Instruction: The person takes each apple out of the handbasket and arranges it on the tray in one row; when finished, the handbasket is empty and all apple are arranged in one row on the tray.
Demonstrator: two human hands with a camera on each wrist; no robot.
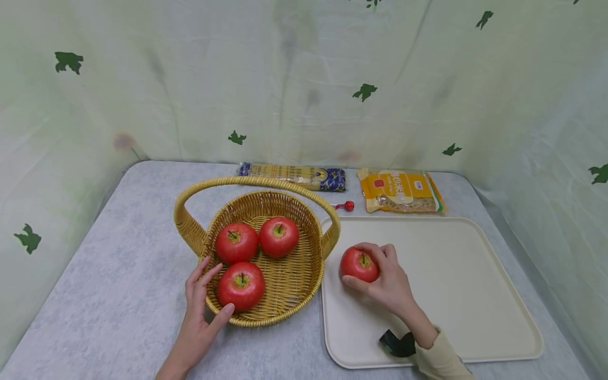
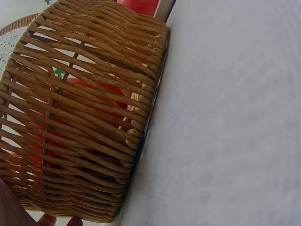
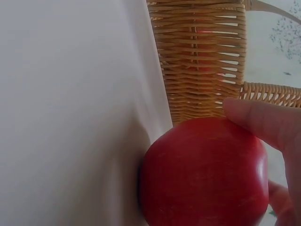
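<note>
Toward the near edge of the surface (image 1: 104, 295), left of its middle, my left hand (image 1: 195, 314) spreads its fingers wide at the rim of the basket (image 1: 290, 279), probably to steady it. Three red apples (image 1: 241, 289) sit inside. Along the far edge lies a long blue-ended pack (image 1: 292, 173), with a lollipop (image 1: 349, 206) nearer me. Close to the left edge of the tray (image 1: 465, 285), my right hand (image 1: 391, 287) holds another apple (image 1: 356, 265), thumb opposing fingers, likely so its smooth sides don't slip. A yellow bag (image 1: 404, 187) lies by the far right corner.
</note>
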